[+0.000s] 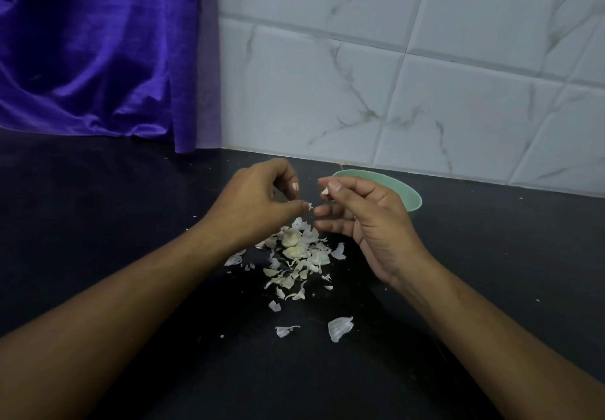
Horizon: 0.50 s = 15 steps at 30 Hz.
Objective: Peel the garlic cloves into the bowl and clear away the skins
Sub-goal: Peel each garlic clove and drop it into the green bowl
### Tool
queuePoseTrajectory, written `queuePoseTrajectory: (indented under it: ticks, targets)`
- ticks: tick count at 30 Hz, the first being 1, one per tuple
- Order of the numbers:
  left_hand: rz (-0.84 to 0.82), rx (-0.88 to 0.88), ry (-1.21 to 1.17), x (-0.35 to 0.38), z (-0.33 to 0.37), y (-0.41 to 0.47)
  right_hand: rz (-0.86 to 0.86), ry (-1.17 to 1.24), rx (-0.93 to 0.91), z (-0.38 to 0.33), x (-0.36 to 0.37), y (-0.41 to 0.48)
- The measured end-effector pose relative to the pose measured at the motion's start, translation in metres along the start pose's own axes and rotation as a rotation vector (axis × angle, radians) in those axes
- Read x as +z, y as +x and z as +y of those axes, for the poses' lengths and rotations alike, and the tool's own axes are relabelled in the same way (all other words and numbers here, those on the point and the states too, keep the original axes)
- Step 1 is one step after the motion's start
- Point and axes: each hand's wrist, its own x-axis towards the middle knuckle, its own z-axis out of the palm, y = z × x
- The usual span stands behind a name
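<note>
My left hand (255, 200) hovers above the dark counter with its fingers curled, pinching a tiny scrap of garlic skin (310, 206) at the fingertips. My right hand (366, 216) is just to its right, palm turned up, pinching a small garlic clove (325, 191) between thumb and forefinger. Below both hands lies a pile of papery skins (294, 265) with two unpeeled cloves (292, 243) in it. A pale green bowl (412, 195) stands behind my right hand, mostly hidden; its contents are out of sight.
Loose skin pieces (340, 328) lie scattered nearer to me on the black counter (131, 197). A purple curtain (98, 52) hangs at the back left. White marbled wall tiles (409, 75) close off the counter right behind the bowl.
</note>
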Motion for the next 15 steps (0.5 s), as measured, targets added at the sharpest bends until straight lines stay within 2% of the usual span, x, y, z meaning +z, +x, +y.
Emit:
queuePoseTrajectory:
  ticks: [10,15]
  targets:
    - [-0.099,-0.020,-0.157,0.0006,0.0066,-0.0014,0.017,-0.004,-0.029,-0.0010,-0.0013,0.0003]
    - [-0.064,0.032,-0.160,0.0020,0.0031,-0.0008,0.021,-0.096,-0.075,0.0019,-0.0029,0.0009]
